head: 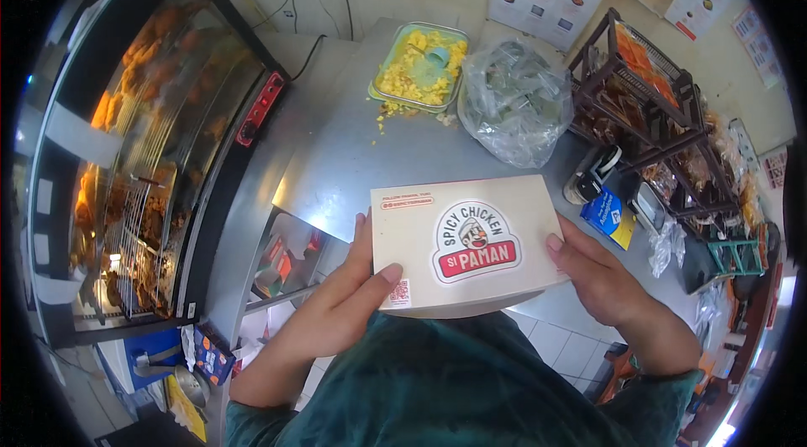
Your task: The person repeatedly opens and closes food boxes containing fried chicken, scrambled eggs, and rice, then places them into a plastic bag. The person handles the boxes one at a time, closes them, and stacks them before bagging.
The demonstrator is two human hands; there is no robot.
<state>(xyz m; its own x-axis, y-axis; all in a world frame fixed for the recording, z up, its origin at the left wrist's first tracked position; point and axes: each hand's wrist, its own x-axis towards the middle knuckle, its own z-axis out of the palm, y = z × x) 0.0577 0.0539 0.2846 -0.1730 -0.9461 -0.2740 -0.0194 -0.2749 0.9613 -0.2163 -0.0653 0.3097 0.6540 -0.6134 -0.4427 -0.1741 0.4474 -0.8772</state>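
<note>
A closed cardboard food box (410,239), cream with a printed logo and writing on its lid, is held level in front of my torso. My left hand (362,289) grips its left end, thumb on the lid's near corner. My right hand (589,267) grips the right end, thumb on top near the edge. The fingers beneath the box are mostly hidden. Beyond the box lies a steel counter (334,144). On it stand a tray of yellow crumbly food (410,78) with a light-blue scoop (437,56) in it, and a clear plastic bag (517,100) of dark green contents.
A lit glass display warmer (189,100) with fried food stands at the left. Dark plastic racks (637,88) of packets rise at the right, near a lidded jar (589,176) and a blue-and-yellow glove box (608,217). Yellow crumbs lie beside the tray.
</note>
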